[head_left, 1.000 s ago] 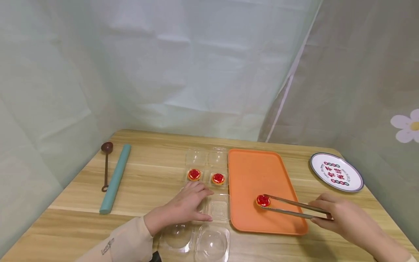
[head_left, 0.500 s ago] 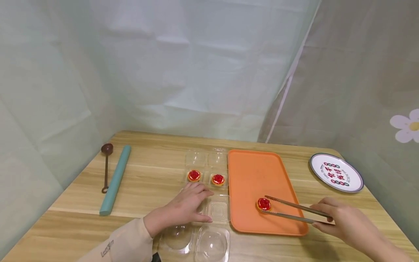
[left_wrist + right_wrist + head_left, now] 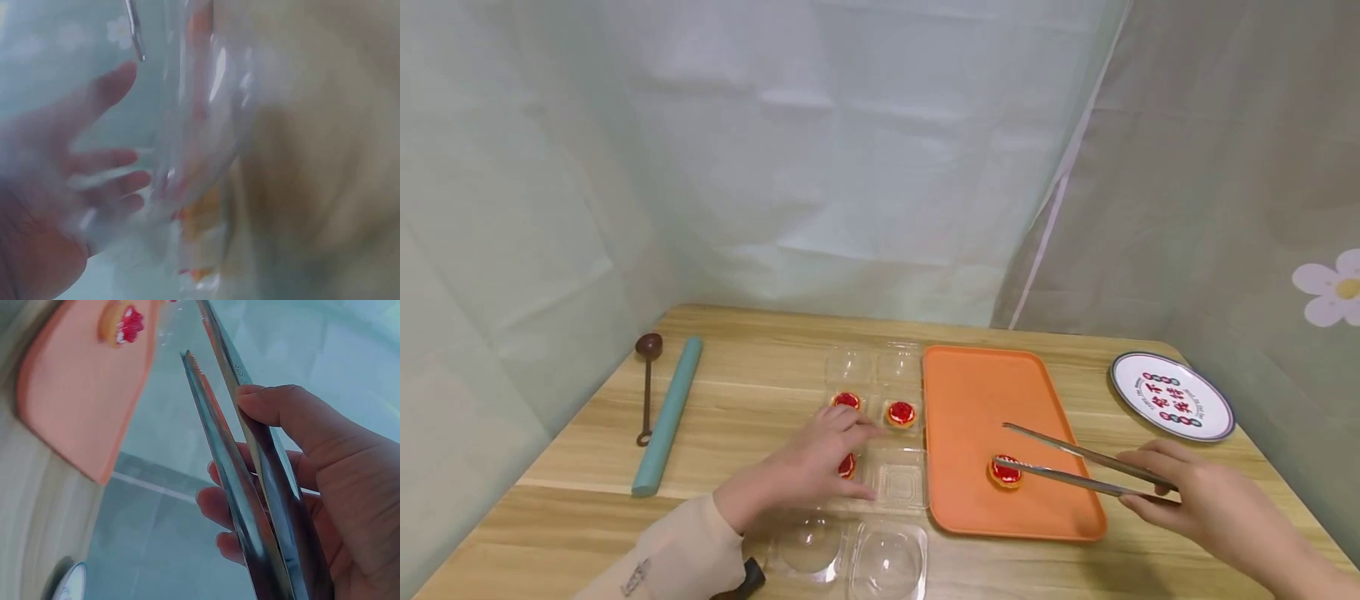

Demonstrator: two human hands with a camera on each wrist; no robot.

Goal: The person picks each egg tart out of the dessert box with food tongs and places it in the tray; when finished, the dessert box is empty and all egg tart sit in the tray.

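The right hand (image 3: 1206, 500) grips metal tongs (image 3: 1082, 479) whose tips stand apart over the orange tray (image 3: 985, 383); in the right wrist view the tongs (image 3: 225, 450) lie between thumb and fingers. A red-topped tart (image 3: 1004, 472) sits on the tray under the lower tip. The left hand (image 3: 812, 458) spreads over the clear plastic boxes (image 3: 898, 483), fingers relaxed; whether it touches them cannot be told. One tart (image 3: 846, 467) shows between its thumb and fingers. Two more tarts, one left (image 3: 846, 401) and one right (image 3: 900, 414), sit in the compartments behind.
On the left lie a brown ladle (image 3: 647, 383) and a teal roller (image 3: 667, 417). A white plate with printed characters (image 3: 1172, 396) is at the back right. Domed clear lids (image 3: 887, 558) lie at the table's front edge.
The tongs have opened wider around the tray's tart, their upper tip now farther back. The left hand has shifted slightly left, and a tart shows beneath it.
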